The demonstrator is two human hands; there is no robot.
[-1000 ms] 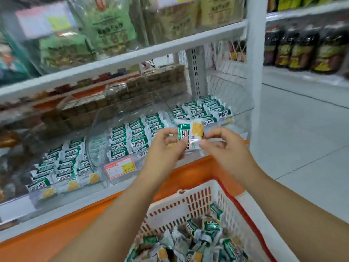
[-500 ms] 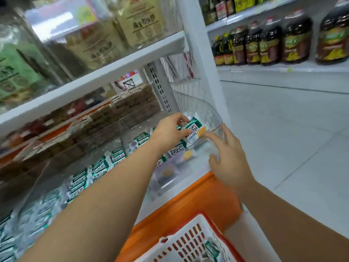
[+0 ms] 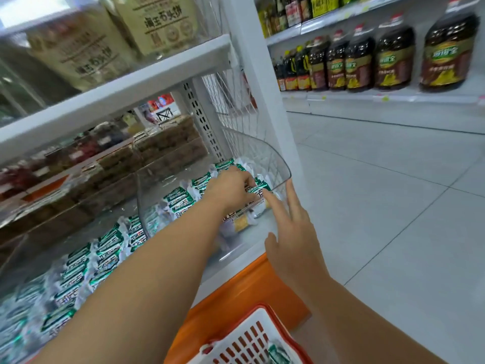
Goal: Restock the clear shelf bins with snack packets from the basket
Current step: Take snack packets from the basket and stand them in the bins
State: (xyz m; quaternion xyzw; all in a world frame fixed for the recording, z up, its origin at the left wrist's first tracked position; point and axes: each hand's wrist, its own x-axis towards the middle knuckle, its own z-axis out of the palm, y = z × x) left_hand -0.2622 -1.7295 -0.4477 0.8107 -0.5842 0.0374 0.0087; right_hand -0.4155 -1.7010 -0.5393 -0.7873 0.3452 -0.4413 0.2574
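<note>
Snack packets [image 3: 181,197] in green and white are the stock. The nearest one lies in the white, red-rimmed basket [image 3: 246,340], below and in front of the end bin [image 3: 273,158]. Only one shows there, since the frame cuts off most of the basket. Against the outside of the end bin's front wall, the right hand [image 3: 291,232] is spread with straight fingers. Its fingertips touch the clear plastic near the right front corner, and it holds nothing. The two hands are apart, with that wall between them. Inside the end bin, the left hand [image 3: 231,189] has its fingers curled down, pinching one held packet [image 3: 258,190] at the right end of the rows. The green band of this packet points toward the bin's back right, but the hand hides the rest, so its long axis cannot be told. The other packets in the end bin lie shingled, long axis front to back and green bands rearward, overlapping too much to count. Left of the end bin, a second clear bin [image 3: 110,214] holds more such rows. Above the end bin, two beige bags [image 3: 162,24] stand on the white shelf [image 3: 131,82]. Far to the right of the end bin, across the tiled aisle, at least seven dark oil bottles [image 3: 393,56] stand upright in a row.
</note>
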